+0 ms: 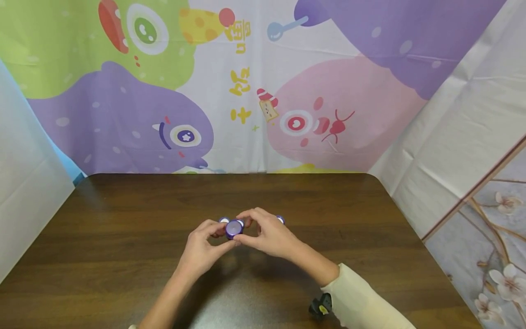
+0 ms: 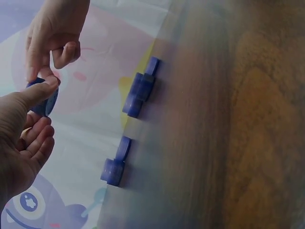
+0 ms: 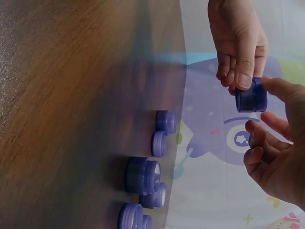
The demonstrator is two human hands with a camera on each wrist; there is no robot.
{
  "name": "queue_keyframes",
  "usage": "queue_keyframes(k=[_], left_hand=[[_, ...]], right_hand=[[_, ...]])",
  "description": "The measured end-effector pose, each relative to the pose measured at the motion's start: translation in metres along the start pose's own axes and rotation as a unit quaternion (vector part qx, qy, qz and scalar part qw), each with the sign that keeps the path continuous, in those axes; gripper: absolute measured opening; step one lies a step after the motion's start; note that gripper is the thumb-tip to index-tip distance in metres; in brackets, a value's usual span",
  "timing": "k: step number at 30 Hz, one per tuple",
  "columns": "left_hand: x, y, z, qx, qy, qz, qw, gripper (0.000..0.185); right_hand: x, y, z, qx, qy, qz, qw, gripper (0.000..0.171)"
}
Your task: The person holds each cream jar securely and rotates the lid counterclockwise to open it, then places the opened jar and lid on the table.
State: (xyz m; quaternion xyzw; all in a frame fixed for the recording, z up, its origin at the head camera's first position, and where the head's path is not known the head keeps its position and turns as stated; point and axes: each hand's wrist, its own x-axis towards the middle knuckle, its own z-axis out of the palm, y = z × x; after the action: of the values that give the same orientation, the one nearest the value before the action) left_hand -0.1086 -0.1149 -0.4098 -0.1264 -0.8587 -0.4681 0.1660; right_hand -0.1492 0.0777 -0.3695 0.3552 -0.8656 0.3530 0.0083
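1. Head view: both hands block most of the small purple pots on the table (image 1: pixel 123 214). Only slivers show, one behind the left hand (image 1: pixel 223 220) and one past the right hand (image 1: pixel 281 219).
2. Wrist views are dim and blurred. The right wrist view shows a cluster of purple pots and lids (image 3: pixel 143 176) standing on the wood, partly cut off by the bottom edge of the frame. Exact count unclear.
3. Left wrist view: two groups of purple pieces (image 2: pixel 140 93) sit on the table. Can't tell pots from lids there.
4. Small black object (image 1: pixel 321 305) by the right sleeve, near the table's front edge. Can't make out what it is.
5. Purple jar (image 1: pixel 234 229) is held up off the table between both hands, over the middle of the table and closer to the front edge than the back.
6. Left hand (image 1: pixel 201 249): thumb and fingers curled, pinching the jar from its side.
7. Right hand (image 1: pixel 269 235): fingers curled, thumb and fingertips gripping the same jar from the other side.
8. Whether the jar's lid is on tight or loose: can't tell.
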Motion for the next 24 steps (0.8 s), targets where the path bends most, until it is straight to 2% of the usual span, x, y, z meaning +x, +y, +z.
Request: queue_keyframes(k=[5, 9, 13, 18, 24], left_hand=[[0.0001, 0.0006, 0.0005, 0.000, 0.001, 0.001, 1.0000, 0.033], [-0.0005, 0.0010, 0.0005, -0.005, -0.001, -0.003, 1.0000, 0.033], [-0.0004, 0.0004, 0.0005, -0.004, 0.003, 0.001, 1.0000, 0.032], [-0.0004, 0.0005, 0.0002, -0.007, 0.002, -0.001, 1.0000, 0.032], [-0.0002, 0.0009, 0.0012, -0.012, -0.006, -0.010, 0.9999, 0.034]], right_hand=[[-0.0005, -0.0004, -0.0013, 0.001, -0.006, -0.010, 1.000, 0.034], [-0.0011, -0.0008, -0.0023, 0.006, -0.021, -0.008, 1.000, 0.039], [-0.0008, -0.0001, -0.0020, 0.018, -0.011, -0.004, 1.000, 0.044], [-0.0004, 0.0007, -0.0014, 0.019, 0.002, 0.001, 1.000, 0.036], [-0.0012, 0.0011, -0.0023, 0.008, -0.006, -0.007, 1.000, 0.033]])
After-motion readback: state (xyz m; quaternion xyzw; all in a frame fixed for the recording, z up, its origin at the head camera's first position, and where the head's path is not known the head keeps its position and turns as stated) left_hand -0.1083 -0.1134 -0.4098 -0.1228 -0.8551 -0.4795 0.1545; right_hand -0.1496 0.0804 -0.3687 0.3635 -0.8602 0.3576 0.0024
